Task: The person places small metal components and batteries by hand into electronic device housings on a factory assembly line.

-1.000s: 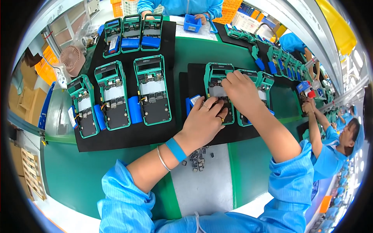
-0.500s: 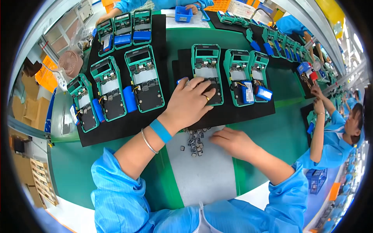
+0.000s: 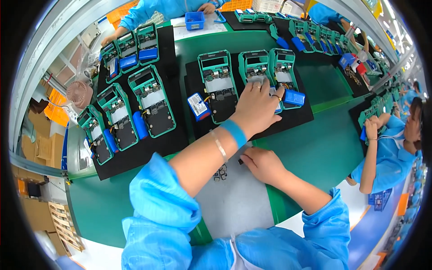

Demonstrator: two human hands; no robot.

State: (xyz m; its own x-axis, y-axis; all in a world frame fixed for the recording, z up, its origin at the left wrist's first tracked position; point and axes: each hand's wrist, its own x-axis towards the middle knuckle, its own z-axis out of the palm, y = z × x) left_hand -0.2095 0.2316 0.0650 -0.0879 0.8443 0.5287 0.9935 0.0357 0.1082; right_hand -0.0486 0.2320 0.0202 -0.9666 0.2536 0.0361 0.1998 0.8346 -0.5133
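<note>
My left hand (image 3: 258, 105) reaches over the middle device housing (image 3: 255, 60) of the right-hand group. Its fingers curl down onto a blue battery pack (image 3: 278, 107), which they partly hide. My right hand (image 3: 265, 165) pinches a small dark square part (image 3: 241, 161) beside the pile of small dark-and-silver square parts (image 3: 220, 173) on the grey strip. Left of my left hand lies an open green housing (image 3: 218, 85), its wired battery pack (image 3: 198, 106) set out beside it, label up. A third housing (image 3: 284, 69) has a blue battery (image 3: 294, 97) across its lower end.
Black foam mats (image 3: 135, 155) carry several more open green housings (image 3: 152, 101) on the left. A blue bin (image 3: 195, 20) stands at the far side near another person's hand. More housings line the far right, where a co-worker (image 3: 382, 148) in blue sits.
My left hand has shifted right, from the first housing to the middle one. The first housing's battery now lies out on its left. A small part now shows in my right fingertips. The view has shifted.
</note>
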